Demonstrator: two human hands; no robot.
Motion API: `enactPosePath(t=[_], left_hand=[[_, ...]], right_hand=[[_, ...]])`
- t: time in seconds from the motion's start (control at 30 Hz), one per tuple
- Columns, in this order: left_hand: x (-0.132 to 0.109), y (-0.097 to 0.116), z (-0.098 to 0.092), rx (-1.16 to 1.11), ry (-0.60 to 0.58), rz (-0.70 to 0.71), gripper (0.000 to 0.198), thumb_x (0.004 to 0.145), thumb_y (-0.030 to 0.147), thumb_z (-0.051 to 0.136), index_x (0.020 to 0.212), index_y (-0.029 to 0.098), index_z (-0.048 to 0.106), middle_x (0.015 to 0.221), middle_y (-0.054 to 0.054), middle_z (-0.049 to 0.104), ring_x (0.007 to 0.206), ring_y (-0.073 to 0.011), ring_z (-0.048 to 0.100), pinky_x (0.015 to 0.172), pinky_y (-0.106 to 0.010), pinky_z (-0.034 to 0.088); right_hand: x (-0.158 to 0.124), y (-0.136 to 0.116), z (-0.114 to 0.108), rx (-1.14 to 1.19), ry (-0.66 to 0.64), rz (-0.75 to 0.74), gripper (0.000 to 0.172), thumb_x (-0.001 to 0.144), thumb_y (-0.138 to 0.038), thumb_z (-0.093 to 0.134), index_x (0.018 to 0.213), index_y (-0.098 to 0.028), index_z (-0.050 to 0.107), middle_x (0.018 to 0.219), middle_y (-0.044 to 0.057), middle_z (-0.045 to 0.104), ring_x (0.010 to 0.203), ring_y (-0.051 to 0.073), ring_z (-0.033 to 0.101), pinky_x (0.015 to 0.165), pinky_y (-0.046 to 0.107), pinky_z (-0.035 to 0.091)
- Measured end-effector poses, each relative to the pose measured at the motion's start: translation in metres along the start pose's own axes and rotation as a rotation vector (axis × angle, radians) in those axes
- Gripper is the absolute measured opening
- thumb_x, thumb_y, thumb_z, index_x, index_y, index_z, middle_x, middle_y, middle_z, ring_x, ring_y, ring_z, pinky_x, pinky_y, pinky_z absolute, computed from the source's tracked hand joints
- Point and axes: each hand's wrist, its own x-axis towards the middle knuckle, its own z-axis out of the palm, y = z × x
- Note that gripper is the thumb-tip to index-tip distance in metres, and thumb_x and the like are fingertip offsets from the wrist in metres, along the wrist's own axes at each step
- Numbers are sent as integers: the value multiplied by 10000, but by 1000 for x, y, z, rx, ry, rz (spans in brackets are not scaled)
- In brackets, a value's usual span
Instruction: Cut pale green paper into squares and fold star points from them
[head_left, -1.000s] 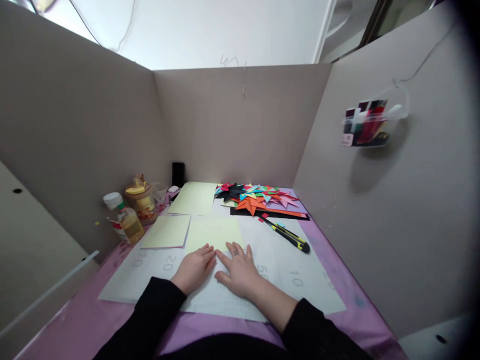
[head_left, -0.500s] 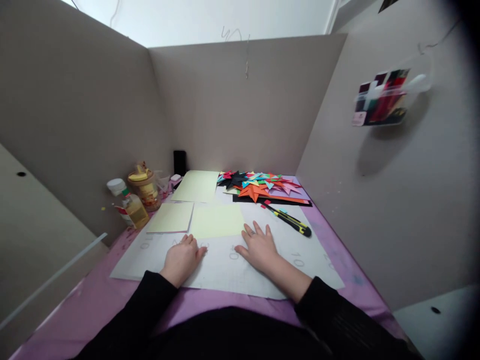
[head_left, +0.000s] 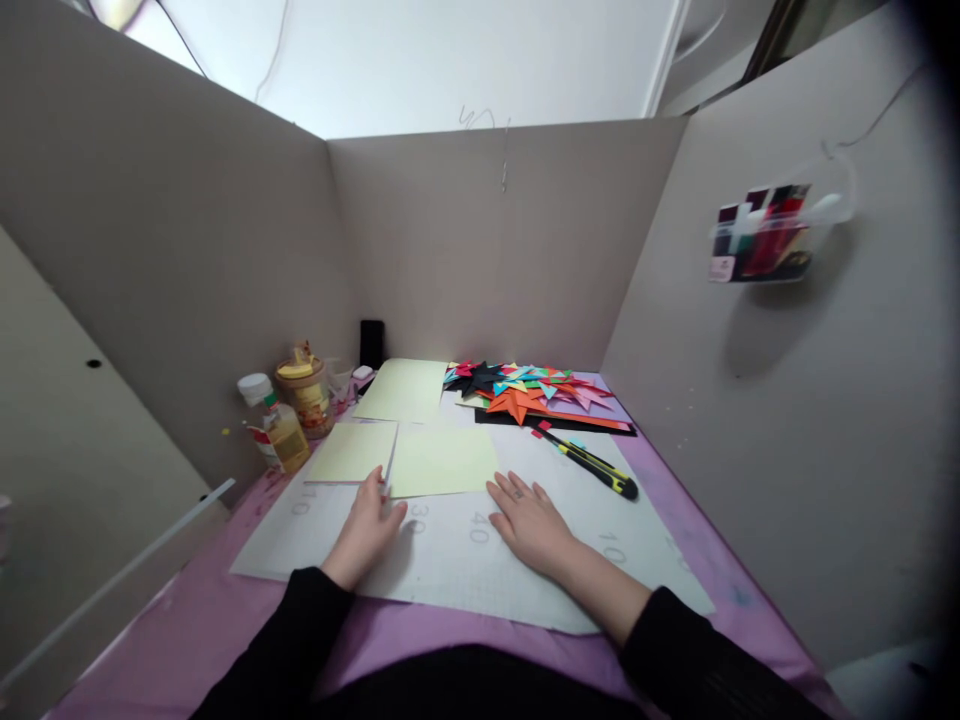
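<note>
My left hand [head_left: 369, 522] rests on the white cutting mat [head_left: 465, 560], fingers loosely curled, fingertips at the near left corner of a pale yellow-green paper sheet [head_left: 442, 460]. My right hand [head_left: 529, 518] lies flat and open on the mat, fingers spread, just right of that sheet's near edge. A second pale sheet [head_left: 352, 452] lies to the left and a third [head_left: 403, 390] lies further back. Neither hand holds anything.
A yellow-black utility knife [head_left: 592, 464] lies right of my hands. A pile of coloured folded paper stars [head_left: 532, 392] sits at the back. Bottles and a jar [head_left: 289, 420] stand at the left. Cardboard walls [head_left: 487, 240] enclose the purple table [head_left: 187, 620].
My hands have moved apart from touching at the sheet's near edge; the left went to its left corner, the right to its right side. The camera view shifted.
</note>
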Motion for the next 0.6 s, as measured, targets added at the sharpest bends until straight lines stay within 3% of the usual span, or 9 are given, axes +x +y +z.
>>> enactPosePath(t=[0.13, 0.2, 0.3, 0.4, 0.5, 0.6], left_hand=[[13, 8, -9, -545, -72, -398, 459, 791, 351, 520, 1193, 178, 386, 1212, -145, 498, 938, -193, 607, 639, -261, 475], [18, 15, -12, -738, -76, -461, 420, 767, 315, 569, 1145, 191, 431, 1161, -122, 533, 876, -168, 625, 597, -230, 460], [29, 24, -9, -864, -160, -379, 399, 742, 282, 617, 1114, 188, 505, 1003, -77, 606, 731, -119, 618, 554, -200, 437], [43, 26, -3, -819, -268, -331, 395, 703, 291, 664, 1054, 121, 604, 858, -75, 653, 623, -109, 582, 534, -209, 431], [52, 19, -5, -699, -174, -271, 468, 647, 324, 713, 1044, 89, 636, 991, -113, 664, 716, -143, 601, 595, -232, 457], [50, 10, -21, -626, -103, -234, 545, 642, 409, 703, 1091, 110, 624, 1161, -129, 608, 896, -208, 605, 685, -273, 482]], right_hand=[[-2, 2, 0, 16, 30, 14, 535, 890, -398, 328, 1391, -209, 323, 1475, 55, 265, 1364, 246, 170, 1075, 478, 132], [-4, 2, 1, 18, 46, 21, 529, 889, -401, 333, 1379, -201, 348, 1466, 67, 286, 1359, 247, 185, 1072, 472, 145], [-6, 2, 2, 24, 62, 23, 512, 888, -395, 341, 1360, -201, 384, 1453, 76, 313, 1354, 251, 203, 1070, 466, 157], [-7, 2, 1, 44, 67, 5, 501, 888, -388, 346, 1354, -212, 393, 1453, 66, 317, 1356, 247, 197, 1076, 451, 153], [-10, 6, -5, 63, 43, -13, 582, 862, -404, 392, 1401, -202, 303, 1493, 62, 212, 1371, 244, 149, 1085, 427, 148], [-19, 19, -21, 50, 20, 34, 728, 808, -426, 472, 1430, -152, 214, 1509, 92, 117, 1380, 257, 102, 1087, 418, 148]])
